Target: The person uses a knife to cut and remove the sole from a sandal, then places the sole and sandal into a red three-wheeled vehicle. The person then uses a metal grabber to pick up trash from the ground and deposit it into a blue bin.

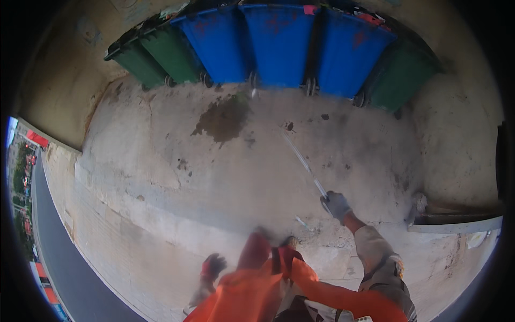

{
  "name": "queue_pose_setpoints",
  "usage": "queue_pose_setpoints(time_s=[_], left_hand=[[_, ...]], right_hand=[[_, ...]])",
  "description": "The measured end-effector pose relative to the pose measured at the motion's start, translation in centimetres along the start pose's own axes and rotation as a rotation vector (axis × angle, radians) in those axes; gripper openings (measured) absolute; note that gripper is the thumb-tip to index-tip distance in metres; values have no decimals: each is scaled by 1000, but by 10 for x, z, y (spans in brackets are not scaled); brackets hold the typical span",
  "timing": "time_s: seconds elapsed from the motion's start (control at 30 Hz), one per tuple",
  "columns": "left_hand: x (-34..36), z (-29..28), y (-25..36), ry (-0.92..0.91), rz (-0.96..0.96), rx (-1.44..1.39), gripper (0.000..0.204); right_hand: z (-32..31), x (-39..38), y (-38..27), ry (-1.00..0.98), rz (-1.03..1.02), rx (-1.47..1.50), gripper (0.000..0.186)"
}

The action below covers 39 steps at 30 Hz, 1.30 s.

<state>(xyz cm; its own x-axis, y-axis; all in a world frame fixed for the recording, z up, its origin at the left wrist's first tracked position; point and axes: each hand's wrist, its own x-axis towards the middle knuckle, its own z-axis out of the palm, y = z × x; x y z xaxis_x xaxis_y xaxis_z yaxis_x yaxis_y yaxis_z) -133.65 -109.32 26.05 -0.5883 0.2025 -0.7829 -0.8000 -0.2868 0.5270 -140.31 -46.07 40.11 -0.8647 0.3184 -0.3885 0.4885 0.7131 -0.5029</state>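
Note:
My right hand (337,205), in a grey glove, is closed around the upper end of long metal litter tongs (304,163). Slim and silvery, they slant forward and to the left over the concrete, their far end near a small dark spot. Nothing shows between their tips. My left hand (215,264), in a dark glove with a red cuff, hangs low beside my leg. Its fingers look loosely apart and hold nothing, though they are somewhat blurred. An orange vest (252,292) covers my front.
Along the far wall stand wheeled bins: three blue bins (280,45) between green bins (405,75). A dark wet stain (224,117) marks the concrete floor (155,155). A small piece of litter (304,222) lies ahead of my feet. Low walls flank both sides; a road (59,231) runs at left.

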Motion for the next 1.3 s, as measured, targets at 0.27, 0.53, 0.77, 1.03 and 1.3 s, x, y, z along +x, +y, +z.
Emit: queue_pose_setpoints(time_s=[0.27, 0.53, 0.77, 1.03, 1.3], left_hand=[[54, 10, 25, -83, 59, 423, 15], [180, -24, 128, -102, 61, 593, 27], [251, 14, 278, -339, 127, 525, 41], [298, 30, 389, -293, -536, 113, 28], [253, 235, 368, -248, -416, 917, 40]], right_hand=[[-157, 135, -83, 436, -31, 200, 30], [-315, 294, -207, 482, 341, -160, 59], [-166, 222, -112, 626, 282, 33, 45], [111, -37, 24, 312, 508, 130, 33], [210, -180, 41, -101, 1247, 624, 48]])
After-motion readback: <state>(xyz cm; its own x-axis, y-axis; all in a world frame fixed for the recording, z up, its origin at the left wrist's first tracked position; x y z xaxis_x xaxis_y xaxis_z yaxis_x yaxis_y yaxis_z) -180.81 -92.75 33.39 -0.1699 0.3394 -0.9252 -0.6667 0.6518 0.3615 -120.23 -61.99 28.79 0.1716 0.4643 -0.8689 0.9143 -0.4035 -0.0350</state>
